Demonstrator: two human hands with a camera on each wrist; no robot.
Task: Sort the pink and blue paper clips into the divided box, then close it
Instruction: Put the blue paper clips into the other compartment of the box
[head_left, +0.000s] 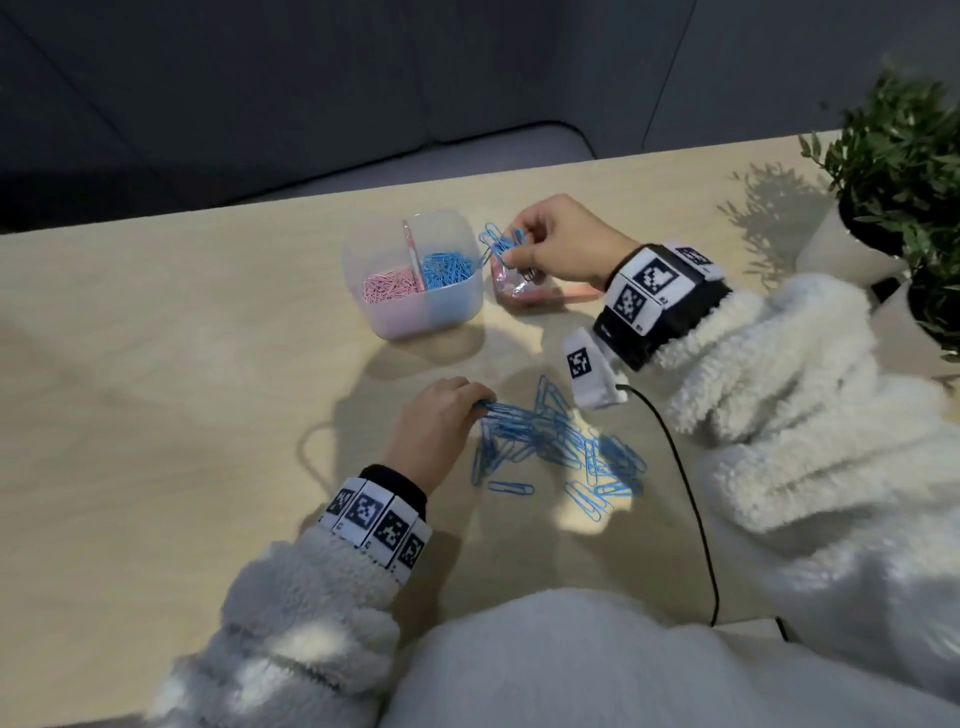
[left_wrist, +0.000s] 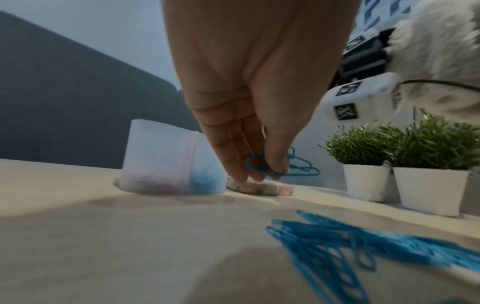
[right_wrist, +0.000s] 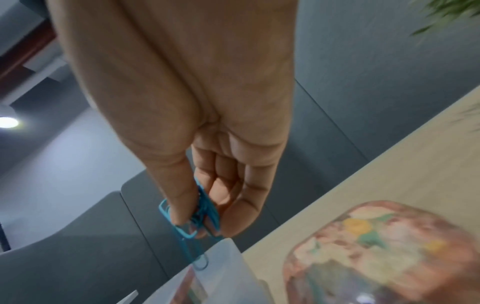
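The translucent divided box (head_left: 415, 322) stands open on the table, with pink clips (head_left: 387, 288) in its left compartment and blue clips (head_left: 447, 267) in its right one. My right hand (head_left: 511, 244) pinches a bunch of blue clips (head_left: 496, 240) just right of the box rim, above the flowered lid (head_left: 519, 301). The right wrist view shows that right hand (right_wrist: 200, 228) pinching the clips (right_wrist: 205, 209) over the box wall (right_wrist: 226, 259). My left hand (head_left: 480, 405) pinches a few clips (left_wrist: 298, 170) at the left edge of the loose blue pile (head_left: 561, 441).
Two potted plants (head_left: 909, 171) in white pots (left_wrist: 363, 183) stand at the table's right end. A black cable (head_left: 691, 493) runs from my right wrist across the table to its near edge. A grey sofa lies beyond the far edge.
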